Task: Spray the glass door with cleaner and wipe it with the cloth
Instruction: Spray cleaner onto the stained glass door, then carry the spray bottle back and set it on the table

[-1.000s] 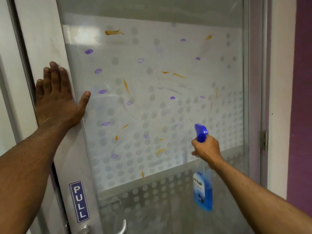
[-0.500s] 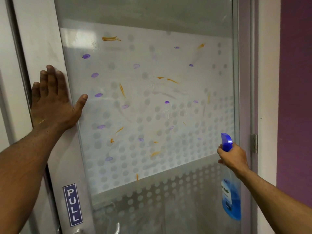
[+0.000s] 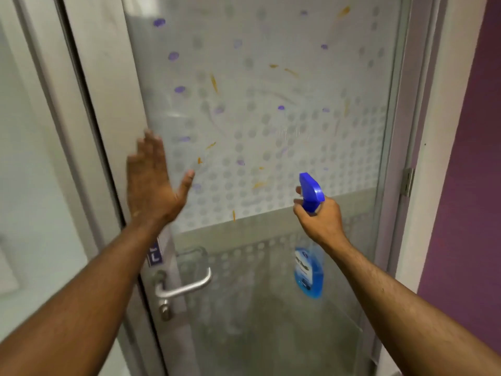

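The frosted glass door with a dot pattern fills the view, marked with purple and orange smudges. A faint wet patch shows near its right middle. My right hand grips the neck of a spray bottle holding blue liquid, its blue nozzle head pointing left toward the glass. My left hand is open with fingers spread, blurred, over the door's left frame at mid height. No cloth is in view.
A metal lever handle with a keyhole below sits on the door's left stile, under a partly hidden blue sign. A hinge is on the right frame, beside a purple wall.
The view has tilted down, showing the door handle. My left hand has come off its higher spot on the frame and dropped lower. My right hand moved the bottle back left.
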Motion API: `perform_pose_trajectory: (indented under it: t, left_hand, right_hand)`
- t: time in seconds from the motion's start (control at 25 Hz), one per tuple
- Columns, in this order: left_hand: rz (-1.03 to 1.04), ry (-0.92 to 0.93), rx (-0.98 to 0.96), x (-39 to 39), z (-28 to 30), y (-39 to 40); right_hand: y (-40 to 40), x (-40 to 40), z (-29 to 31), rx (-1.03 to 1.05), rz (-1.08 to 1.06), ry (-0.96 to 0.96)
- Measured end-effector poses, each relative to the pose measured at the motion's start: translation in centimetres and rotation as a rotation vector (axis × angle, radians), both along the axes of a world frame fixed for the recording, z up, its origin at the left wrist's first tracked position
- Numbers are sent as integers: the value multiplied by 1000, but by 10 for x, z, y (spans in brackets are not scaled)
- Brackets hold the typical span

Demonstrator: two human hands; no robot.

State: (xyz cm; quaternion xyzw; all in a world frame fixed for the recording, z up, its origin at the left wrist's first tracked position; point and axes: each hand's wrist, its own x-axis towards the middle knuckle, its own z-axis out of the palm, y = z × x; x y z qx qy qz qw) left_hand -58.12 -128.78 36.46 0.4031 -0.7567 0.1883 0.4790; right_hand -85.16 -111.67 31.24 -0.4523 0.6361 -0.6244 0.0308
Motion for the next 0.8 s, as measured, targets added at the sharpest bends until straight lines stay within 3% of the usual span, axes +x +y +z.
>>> perform_pose_trajectory:
  t: [0.2,0.4,0.6,0.8]
  left_hand:
    - [-213,-82,274,-14,-130,74]
    - [-348,-100,509,-16,-189,148]
    - [-328,145,702,-8,-213,203]
    - [-106,263,780,-8,-239,262]
  right_hand:
    - [8,67,-8,15,148,-4]
    - [24,121,-24,39,348,-23]
    - [46,152,-47,73,487,-56]
    - [87,167,-74,69,694,15]
